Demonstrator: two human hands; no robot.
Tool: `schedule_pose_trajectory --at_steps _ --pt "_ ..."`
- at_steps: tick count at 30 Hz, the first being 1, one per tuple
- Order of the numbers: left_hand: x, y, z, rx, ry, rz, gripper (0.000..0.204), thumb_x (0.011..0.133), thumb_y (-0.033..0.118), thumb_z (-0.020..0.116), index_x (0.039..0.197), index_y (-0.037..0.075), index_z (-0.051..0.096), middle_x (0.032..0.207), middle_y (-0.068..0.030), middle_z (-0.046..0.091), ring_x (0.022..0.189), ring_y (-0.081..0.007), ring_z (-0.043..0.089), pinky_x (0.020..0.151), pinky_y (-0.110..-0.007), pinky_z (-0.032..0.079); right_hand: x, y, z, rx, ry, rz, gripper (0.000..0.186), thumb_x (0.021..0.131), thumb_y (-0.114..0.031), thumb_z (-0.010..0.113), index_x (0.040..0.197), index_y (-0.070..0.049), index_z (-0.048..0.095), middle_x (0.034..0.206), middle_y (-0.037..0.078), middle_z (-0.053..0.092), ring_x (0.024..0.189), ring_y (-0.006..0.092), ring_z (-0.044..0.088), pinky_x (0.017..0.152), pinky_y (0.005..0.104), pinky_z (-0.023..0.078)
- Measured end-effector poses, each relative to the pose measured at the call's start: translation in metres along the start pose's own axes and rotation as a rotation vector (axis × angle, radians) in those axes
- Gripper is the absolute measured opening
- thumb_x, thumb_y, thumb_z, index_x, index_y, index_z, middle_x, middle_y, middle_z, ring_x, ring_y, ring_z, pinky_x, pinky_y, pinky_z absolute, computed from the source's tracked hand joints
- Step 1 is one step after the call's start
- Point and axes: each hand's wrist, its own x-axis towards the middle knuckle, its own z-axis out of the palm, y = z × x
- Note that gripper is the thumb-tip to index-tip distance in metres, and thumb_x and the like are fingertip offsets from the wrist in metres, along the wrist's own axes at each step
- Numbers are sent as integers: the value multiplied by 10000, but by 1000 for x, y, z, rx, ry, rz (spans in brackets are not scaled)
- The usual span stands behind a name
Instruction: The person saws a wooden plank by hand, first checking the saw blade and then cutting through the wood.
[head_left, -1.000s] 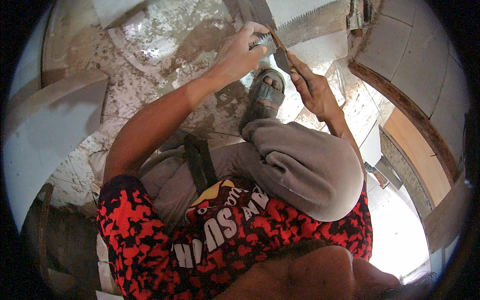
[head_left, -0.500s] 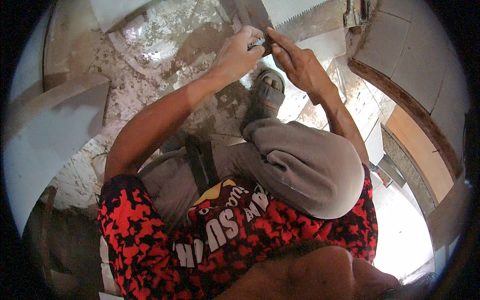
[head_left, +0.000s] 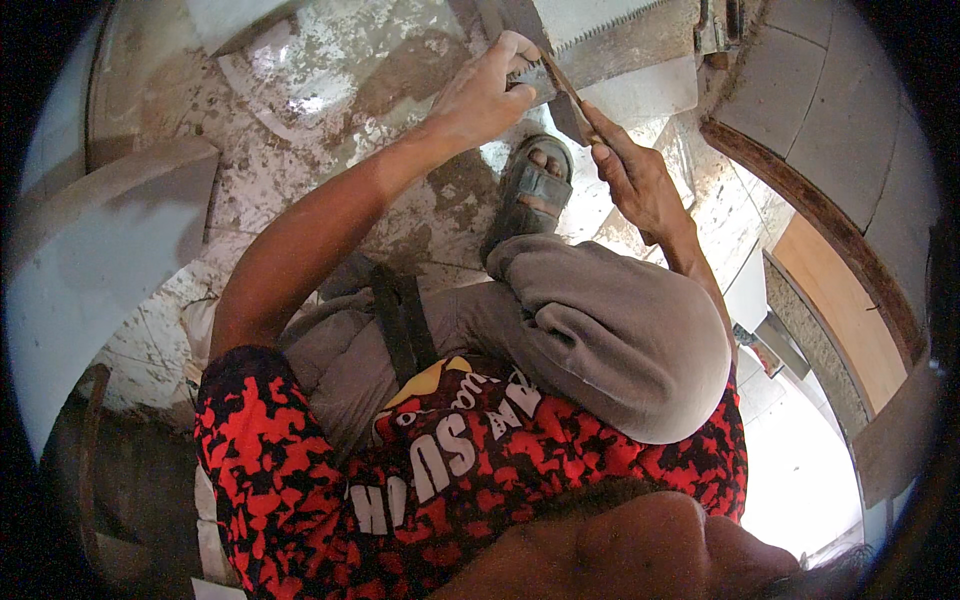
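Note:
A long grey saw blade [head_left: 640, 45] with a toothed upper edge lies across the top of the view. My left hand [head_left: 482, 100] is closed at its left end, with fingers and thumb pinching around a short toothed stretch. In my right hand [head_left: 645, 185] is a slim, dark file [head_left: 565, 82], gripped at its lower end, index finger laid along it. The file's far tip reaches the teeth beside my left fingertips. Under the file sits a dark flat piece [head_left: 572, 122], its kind unclear. My sandalled foot [head_left: 535, 185] is just below the hands.
Stained, dusty floor [head_left: 330, 110] spreads on the left. A pale curved-looking panel [head_left: 110, 270] stands at the far left. To the right runs a tiled ledge with a brown edge [head_left: 810, 190], and a light wooden board [head_left: 835, 300] lies below it. A metal fitting [head_left: 718, 30] is at the blade's right end.
My right hand has drawn back down and to the right with the file, away from my left hand, baring more of the file. My left hand stays at the blade, shifted slightly.

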Motion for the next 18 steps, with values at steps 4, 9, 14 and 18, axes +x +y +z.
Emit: schedule_pose_trajectory --at_steps 4,9,14,18 --pt "3 -1 4 -34 -14 -10 417 850 131 612 1231 48 464 1188 -233 595 961 -255 652 760 -365 548 -6 -8 -8 -73 -55 116 470 1009 -410 402 1447 -240 386 1074 249 653 969 453 627 826 468 512" --pt "2 -1 8 -22 21 27 422 841 116 605 1227 30 458 1194 -230 591 914 -230 647 725 -351 542 -5 0 -2 -103 25 4 465 1007 -386 416 1448 -245 378 1031 256 657 947 445 636 808 478 512" --pt "3 -4 11 -119 1 -56 427 833 99 605 1225 22 454 1177 -205 605 889 -214 637 709 -346 534 40 -31 2 -64 -4 79 467 1002 -359 434 1446 -227 380 946 271 650 863 430 653 790 488 510" --pt "4 -9 12 -62 28 16 427 839 96 607 1226 18 445 1163 -202 609 866 -215 642 678 -328 535 32 -31 -6 85 28 91 489 1003 -420 414 1443 -207 398 890 235 672 813 406 668 786 445 516"
